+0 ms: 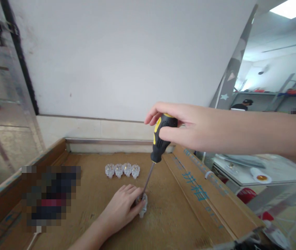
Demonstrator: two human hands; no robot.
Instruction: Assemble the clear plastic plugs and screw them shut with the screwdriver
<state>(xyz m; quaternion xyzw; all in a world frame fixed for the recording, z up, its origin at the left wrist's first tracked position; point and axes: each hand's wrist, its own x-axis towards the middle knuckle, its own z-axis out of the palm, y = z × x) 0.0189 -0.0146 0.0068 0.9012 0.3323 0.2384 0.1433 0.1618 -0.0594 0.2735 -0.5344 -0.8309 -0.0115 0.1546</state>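
My right hand (174, 121) is wrapped round the handle of a black and yellow screwdriver (161, 139). The tool leans slightly, its thin metal shaft running down to a small clear plastic plug-like piece (143, 208) on the cardboard. With thumb and fingers, my left hand (124, 205) grips that piece from the left and steadies it at the shaft's tip. Fingers partly hide the piece and the exact contact of the tip. Farther back, a row of several similar clear pieces (122, 170) with metal parts inside stands on the cardboard.
Cardboard (90, 187) with raised sides covers the work surface. A pixelated dark object (54, 194) with a white cord lies at the left. Behind rises a white wall (127, 62). At the right, a table (247, 173) holds a tape roll (261, 176); a person (243, 105) is far back.
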